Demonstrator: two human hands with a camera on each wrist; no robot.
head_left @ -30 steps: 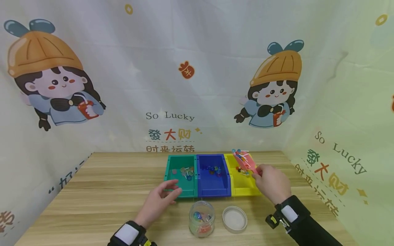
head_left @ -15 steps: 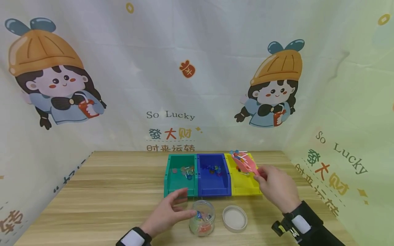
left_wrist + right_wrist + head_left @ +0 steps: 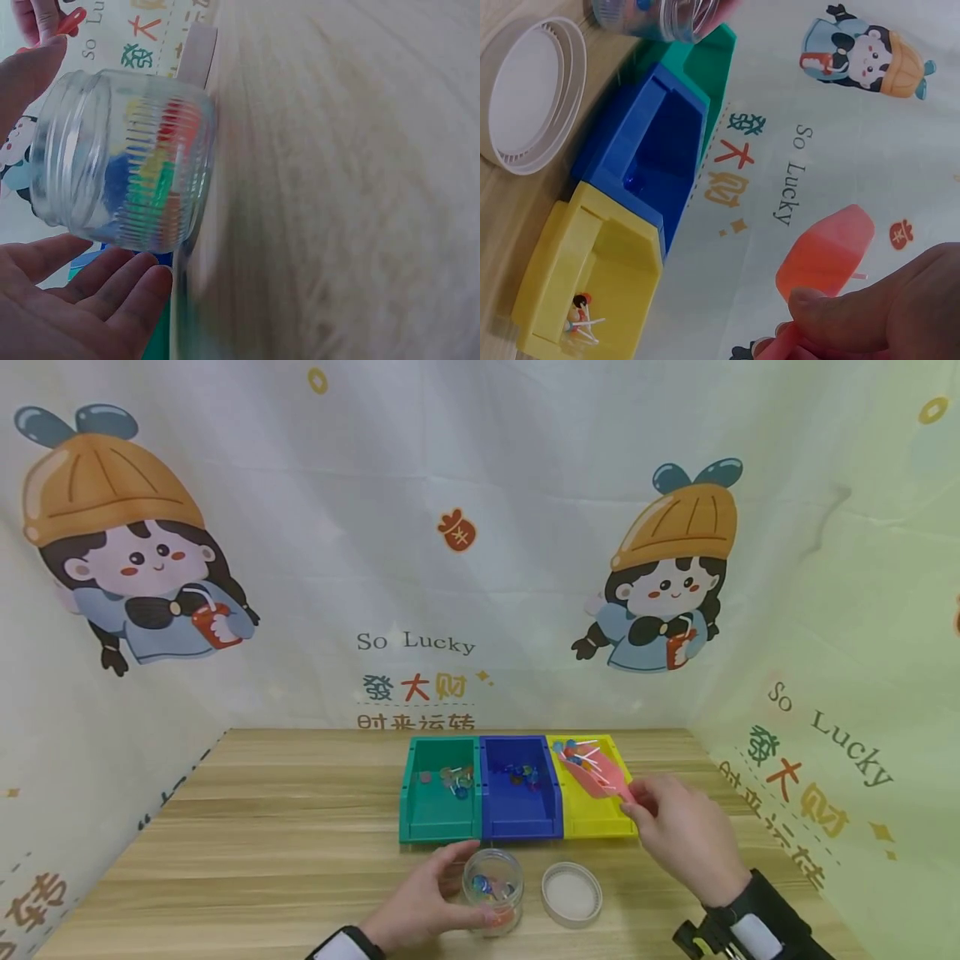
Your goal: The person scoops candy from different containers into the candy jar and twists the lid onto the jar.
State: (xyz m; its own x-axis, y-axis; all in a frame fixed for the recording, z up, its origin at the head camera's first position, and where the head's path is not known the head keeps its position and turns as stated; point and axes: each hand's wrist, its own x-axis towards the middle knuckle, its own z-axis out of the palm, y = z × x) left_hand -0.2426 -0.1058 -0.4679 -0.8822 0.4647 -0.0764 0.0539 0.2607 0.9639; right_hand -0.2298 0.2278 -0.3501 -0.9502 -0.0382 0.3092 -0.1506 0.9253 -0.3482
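A pink scoop (image 3: 604,782) is pinched at its handle by my right hand (image 3: 686,831), over the yellow bin (image 3: 600,823). Small coloured pieces with thin white sticks (image 3: 576,748) lie in the scoop. My left hand (image 3: 420,897) is spread around a glass jar (image 3: 492,862), thumb at the near side and fingers at the far side. In the left wrist view the fingers (image 3: 131,292) are fairly straight, beside the jar wall. Upright and uncovered, the jar has red, blue, yellow and green pieces (image 3: 161,180) in its lower part.
Left of the yellow bin stand a blue bin (image 3: 517,823) and a green bin (image 3: 441,828), joined in a row, with small pieces inside. A white round lid (image 3: 572,895) lies right of the jar. A printed cloth (image 3: 525,610) hangs behind the wooden table.
My left hand has moved from the front of the green bin to the right and nearer, around the jar. The loaded scoop has come slightly lower, toward me.
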